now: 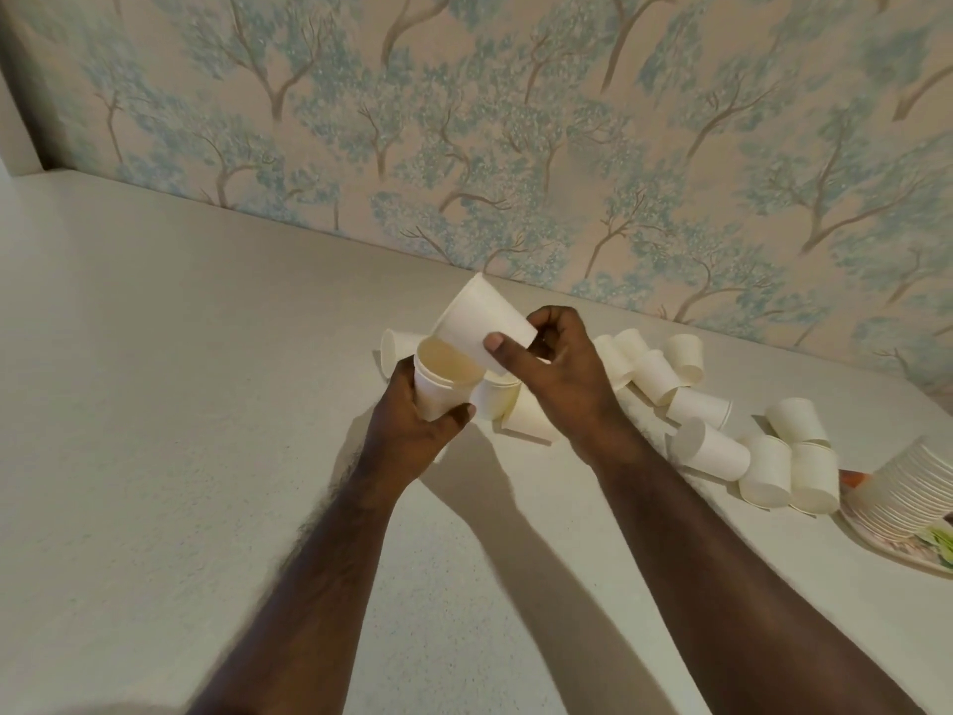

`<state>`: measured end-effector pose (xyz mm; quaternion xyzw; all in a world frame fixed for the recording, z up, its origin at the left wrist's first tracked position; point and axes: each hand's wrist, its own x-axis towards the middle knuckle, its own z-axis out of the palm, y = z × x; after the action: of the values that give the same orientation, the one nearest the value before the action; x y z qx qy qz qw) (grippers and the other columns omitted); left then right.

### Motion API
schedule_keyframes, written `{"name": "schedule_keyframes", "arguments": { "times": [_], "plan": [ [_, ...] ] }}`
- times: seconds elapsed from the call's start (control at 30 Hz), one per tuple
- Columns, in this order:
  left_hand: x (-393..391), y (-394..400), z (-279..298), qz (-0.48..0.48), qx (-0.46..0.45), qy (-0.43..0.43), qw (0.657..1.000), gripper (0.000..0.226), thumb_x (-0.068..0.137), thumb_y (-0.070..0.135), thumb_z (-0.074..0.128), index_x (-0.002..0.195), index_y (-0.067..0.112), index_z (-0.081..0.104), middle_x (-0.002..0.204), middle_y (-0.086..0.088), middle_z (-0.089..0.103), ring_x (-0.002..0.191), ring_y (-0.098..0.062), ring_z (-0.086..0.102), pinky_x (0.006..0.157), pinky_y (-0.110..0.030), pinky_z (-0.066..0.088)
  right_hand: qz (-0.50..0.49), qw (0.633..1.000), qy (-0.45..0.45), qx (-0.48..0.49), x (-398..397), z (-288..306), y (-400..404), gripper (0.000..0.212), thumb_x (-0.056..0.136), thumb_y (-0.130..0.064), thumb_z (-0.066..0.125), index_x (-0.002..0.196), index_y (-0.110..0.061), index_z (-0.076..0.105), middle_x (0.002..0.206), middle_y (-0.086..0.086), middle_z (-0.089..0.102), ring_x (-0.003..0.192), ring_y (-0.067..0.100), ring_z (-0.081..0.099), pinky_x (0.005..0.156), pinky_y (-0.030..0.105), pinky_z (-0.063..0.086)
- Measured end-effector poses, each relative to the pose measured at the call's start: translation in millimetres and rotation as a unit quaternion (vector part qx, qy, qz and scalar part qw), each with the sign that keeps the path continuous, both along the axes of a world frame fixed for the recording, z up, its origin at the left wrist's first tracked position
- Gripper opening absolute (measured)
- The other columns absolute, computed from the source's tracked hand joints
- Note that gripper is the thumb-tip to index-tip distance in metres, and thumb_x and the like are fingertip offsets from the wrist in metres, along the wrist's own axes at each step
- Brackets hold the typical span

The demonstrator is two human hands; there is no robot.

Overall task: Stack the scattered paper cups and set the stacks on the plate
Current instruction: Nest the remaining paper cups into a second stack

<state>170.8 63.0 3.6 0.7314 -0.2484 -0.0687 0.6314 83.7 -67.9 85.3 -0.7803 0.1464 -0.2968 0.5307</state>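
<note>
The pale speckled surface (180, 379) ran out from the tree-patterned wallpaper (515, 121), and most of the job lay across its right half. At the far right edge the plate (897, 552) already carried a long stack of cups (897, 487) lying on its side. Between that and my hands sprawled the scattered paper cups (717, 451), many tipped over, some touching one another, trailing back along the wall.

I judged myself partway through building a new stack. My left hand (412, 430) had its fingers curled round a short stack (438, 389), mouth up and facing me, held just above the surface. My right hand (557, 374) pinched a single cup (479, 322) by its narrow end, thumb on the near wall, the other fingers curled behind; it was tilted, its wide rim pointing up and away, its base just beside the stack's open mouth.

The next move, as I saw it, called for swinging that cup upright, lining its base over the mouth and sliding it in straight, lightly, since thin paper crumples. Then another cup from the pile.
</note>
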Motion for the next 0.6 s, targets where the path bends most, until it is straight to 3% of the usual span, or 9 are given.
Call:
{"name": "schedule_keyframes", "arguments": {
  "times": [0.1,0.2,0.3,0.47,0.6],
  "plan": [
    [-3,-6,-1,-0.007,0.019,-0.008,1.000,0.071,0.074,0.031,0.080,0.134,0.029,0.041,0.123,0.010,0.057,0.115,-0.014,0.054,0.095,-0.038,0.049,-0.010,0.999,0.005,-0.033,3,-12,8,0.045,0.072,-0.041,0.081,0.099,-0.022,0.050,0.095,-0.005,0.060,0.094,0.013,0.061,0.072,0.022,0.049],
    [-6,-10,-3,-0.003,0.041,-0.017,0.999,0.073,0.073,0.036,0.080,0.134,0.029,0.040,0.125,0.009,0.057,0.113,-0.013,0.055,0.094,-0.040,0.049,-0.026,0.995,0.039,-0.088,2,-18,11,0.043,0.075,-0.045,0.077,0.101,-0.025,0.049,0.099,-0.017,0.058,0.102,0.001,0.055,0.076,0.016,0.043],
    [-7,-12,-4,-0.003,0.053,-0.020,0.998,0.072,0.074,0.039,0.079,0.133,0.032,0.039,0.128,0.009,0.056,0.115,-0.015,0.055,0.095,-0.042,0.048,-0.028,0.990,0.075,-0.118,1,-18,9,0.049,0.078,-0.045,0.075,0.111,-0.028,0.043,0.113,-0.014,0.056,0.115,0.008,0.051,0.086,0.021,0.041],
    [-6,-11,-3,-0.006,0.046,-0.015,0.999,0.071,0.073,0.042,0.078,0.132,0.034,0.039,0.127,0.010,0.056,0.115,-0.014,0.054,0.095,-0.043,0.048,0.033,0.994,0.068,-0.083,-4,-13,8,0.085,0.076,-0.056,0.068,0.145,-0.037,0.024,0.149,-0.004,0.039,0.132,0.014,0.040,0.104,0.038,0.040],
    [-3,-7,-3,-0.004,0.036,-0.004,0.999,0.068,0.072,0.040,0.079,0.126,0.039,0.038,0.125,0.016,0.053,0.115,-0.011,0.051,0.098,-0.044,0.046,0.017,0.994,0.018,-0.103,-6,-10,-4,0.057,0.093,-0.042,0.056,0.144,-0.042,0.032,0.150,-0.009,0.038,0.134,0.012,0.039,0.110,0.044,0.038]
  ]
}}
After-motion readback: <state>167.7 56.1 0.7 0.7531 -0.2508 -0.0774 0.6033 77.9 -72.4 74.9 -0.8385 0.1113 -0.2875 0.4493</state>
